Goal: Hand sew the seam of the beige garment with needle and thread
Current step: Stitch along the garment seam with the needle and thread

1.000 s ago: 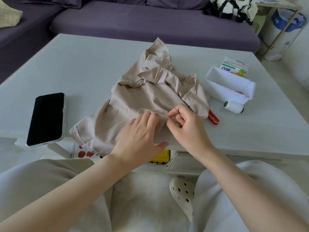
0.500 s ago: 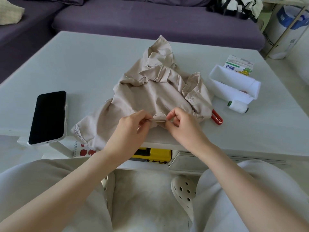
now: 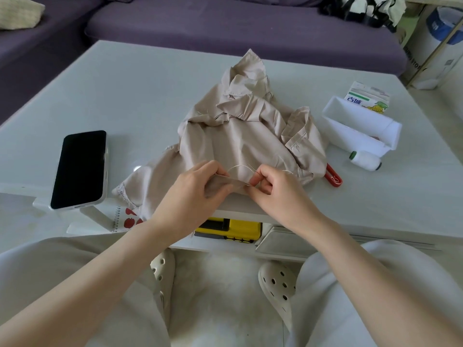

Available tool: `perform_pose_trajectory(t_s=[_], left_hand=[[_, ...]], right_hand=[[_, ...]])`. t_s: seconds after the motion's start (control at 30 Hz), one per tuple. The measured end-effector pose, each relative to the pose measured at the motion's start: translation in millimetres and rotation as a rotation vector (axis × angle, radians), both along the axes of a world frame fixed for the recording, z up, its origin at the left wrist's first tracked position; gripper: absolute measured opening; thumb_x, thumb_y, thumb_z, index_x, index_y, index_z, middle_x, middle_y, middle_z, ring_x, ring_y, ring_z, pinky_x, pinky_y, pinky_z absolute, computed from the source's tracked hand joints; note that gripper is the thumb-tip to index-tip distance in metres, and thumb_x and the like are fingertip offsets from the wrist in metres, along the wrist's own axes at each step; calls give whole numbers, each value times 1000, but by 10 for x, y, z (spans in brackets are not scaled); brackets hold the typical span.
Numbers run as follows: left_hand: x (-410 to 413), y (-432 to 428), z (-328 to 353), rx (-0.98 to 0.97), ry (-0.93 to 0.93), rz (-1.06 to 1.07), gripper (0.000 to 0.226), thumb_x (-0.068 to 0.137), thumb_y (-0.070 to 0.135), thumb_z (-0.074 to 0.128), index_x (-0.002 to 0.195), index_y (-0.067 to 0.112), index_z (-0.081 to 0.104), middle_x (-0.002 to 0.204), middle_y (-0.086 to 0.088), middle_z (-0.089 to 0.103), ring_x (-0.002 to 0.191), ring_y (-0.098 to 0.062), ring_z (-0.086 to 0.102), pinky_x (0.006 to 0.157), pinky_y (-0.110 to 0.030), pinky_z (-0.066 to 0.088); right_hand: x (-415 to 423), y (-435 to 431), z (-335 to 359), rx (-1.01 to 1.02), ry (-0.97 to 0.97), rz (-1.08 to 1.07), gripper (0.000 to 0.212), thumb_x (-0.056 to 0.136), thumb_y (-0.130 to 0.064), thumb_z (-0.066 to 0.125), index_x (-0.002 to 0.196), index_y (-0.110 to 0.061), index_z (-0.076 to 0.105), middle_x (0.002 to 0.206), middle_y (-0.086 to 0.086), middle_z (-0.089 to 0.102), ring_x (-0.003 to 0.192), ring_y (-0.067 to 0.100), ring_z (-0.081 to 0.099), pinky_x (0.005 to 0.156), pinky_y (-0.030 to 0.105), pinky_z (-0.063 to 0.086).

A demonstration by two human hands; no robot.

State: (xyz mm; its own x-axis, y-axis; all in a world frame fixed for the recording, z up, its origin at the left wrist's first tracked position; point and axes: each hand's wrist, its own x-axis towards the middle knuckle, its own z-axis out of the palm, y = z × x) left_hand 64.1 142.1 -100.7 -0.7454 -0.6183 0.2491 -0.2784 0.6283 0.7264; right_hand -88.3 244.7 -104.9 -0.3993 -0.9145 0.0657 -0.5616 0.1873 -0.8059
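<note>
Two hands are working one crumpled beige fabric garment (image 3: 238, 136): left hand (image 3: 193, 194) pinching its seam fold, right hand (image 3: 273, 189) pinching one pale thread (image 3: 236, 167); one white spool (image 3: 365, 160) is lying to the garment's right.

The beige garment (image 3: 240, 136) is thin, matt woven cloth, creased, with stitched hems. The thread (image 3: 238, 167) is fine and pale. The bench (image 3: 140, 96) is smooth and pale with a dull sheen. The phone (image 3: 80, 169) has a glossy black glass face. The tray (image 3: 333, 116) is smooth white plastic, the carton (image 3: 368, 96) printed paper, the sofa (image 3: 225, 23) matt purple cloth.
</note>
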Motion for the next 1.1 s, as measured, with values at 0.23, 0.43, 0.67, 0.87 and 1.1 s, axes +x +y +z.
perform_pose_trajectory(t_s=[0.23,0.43,0.67,0.87,1.1], left_hand=[[51,-37,-13,-20,27,-14,8,90,8,61,85,15,62,81,12,56,75,-1,51,65,-10,38],[53,4,12,-29,67,-28,6,90,6,61,87,12,61,75,17,52,69,6,50,61,-8,37],[54,11,22,-42,77,-42,7,90,4,60,86,10,59,74,17,51,67,9,50,59,-6,36],[61,-6,4,-41,61,-38,6,91,5,59,87,9,59,76,16,52,70,7,51,60,-9,37],[57,-12,-1,8,66,-50,5,90,6,60,86,9,60,80,11,58,75,4,56,64,-11,42]], right_hand=[[22,45,65,-19,41,72,27,101,-23,41,104,-13,66,91,-10,63,84,-1,55,74,11,39],[23,44,46,-139,121,33,22,101,-10,40,108,-8,60,61,-16,45,53,2,45,53,11,31],[8,46,27,-127,170,102,18,97,2,46,96,-1,64,58,-31,53,60,-13,52,54,4,34],[-4,16,-38,-140,209,124,22,95,1,48,98,-9,66,93,1,69,91,8,63,79,23,49],[-8,19,-36,-151,256,166,24,93,4,50,94,-10,68,82,-20,54,84,-1,54,76,7,40]])
